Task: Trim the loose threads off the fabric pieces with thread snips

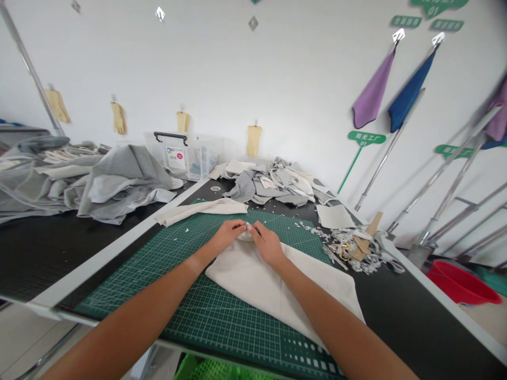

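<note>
A piece of off-white fabric (245, 269) lies across a green cutting mat (190, 316), its far end gathered up between my hands. My left hand (229, 236) pinches that far edge from the left. Close beside it, my right hand (267, 243) pinches the same edge, the fingertips of both hands almost meeting. A small white bit shows between the fingertips; what it is I cannot make out. Beyond my hands, a rolled strip of off-white fabric (204, 209) lies on the mat's far edge.
Grey and white fabric pieces are heaped at the back (273, 182) and left (119, 179). A clear plastic box (174, 153) stands behind. Scraps with scissors (345, 252) lie at right. A red bucket (461, 282) stands beyond the table, and a green basket (222, 369) below.
</note>
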A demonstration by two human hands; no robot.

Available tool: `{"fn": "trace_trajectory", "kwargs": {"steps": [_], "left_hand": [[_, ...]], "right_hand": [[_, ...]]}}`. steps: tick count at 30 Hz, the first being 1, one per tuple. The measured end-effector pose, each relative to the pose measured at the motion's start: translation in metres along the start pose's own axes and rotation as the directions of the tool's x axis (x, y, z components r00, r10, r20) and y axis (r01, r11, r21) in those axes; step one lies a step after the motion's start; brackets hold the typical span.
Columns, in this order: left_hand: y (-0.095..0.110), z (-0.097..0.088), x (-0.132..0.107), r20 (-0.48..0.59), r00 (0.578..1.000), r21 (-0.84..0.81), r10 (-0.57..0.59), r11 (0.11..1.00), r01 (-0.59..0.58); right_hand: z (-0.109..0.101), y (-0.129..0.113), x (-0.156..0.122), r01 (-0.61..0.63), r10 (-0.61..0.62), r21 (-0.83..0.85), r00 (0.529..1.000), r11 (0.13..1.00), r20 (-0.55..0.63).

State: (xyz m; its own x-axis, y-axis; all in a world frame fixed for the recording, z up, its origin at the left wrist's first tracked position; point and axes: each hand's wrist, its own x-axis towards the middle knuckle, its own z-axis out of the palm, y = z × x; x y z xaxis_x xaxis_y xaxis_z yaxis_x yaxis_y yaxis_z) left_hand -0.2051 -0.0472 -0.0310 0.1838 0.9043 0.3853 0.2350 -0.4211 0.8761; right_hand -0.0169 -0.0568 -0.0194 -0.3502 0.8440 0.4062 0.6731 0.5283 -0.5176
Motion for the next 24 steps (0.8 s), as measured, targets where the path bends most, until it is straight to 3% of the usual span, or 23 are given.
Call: {"fn": "trace_trajectory", "kwargs": {"steps": [24], "left_hand": [[-0.0033, 0.0002, -0.0016, -0.002, 1.0, -0.004, -0.026, 1.0, 0.026]], "right_hand": [[0.0044, 0.0059, 0.0024, 0.022, -0.021, -0.026, 0.999, 0.999, 0.03]]}}
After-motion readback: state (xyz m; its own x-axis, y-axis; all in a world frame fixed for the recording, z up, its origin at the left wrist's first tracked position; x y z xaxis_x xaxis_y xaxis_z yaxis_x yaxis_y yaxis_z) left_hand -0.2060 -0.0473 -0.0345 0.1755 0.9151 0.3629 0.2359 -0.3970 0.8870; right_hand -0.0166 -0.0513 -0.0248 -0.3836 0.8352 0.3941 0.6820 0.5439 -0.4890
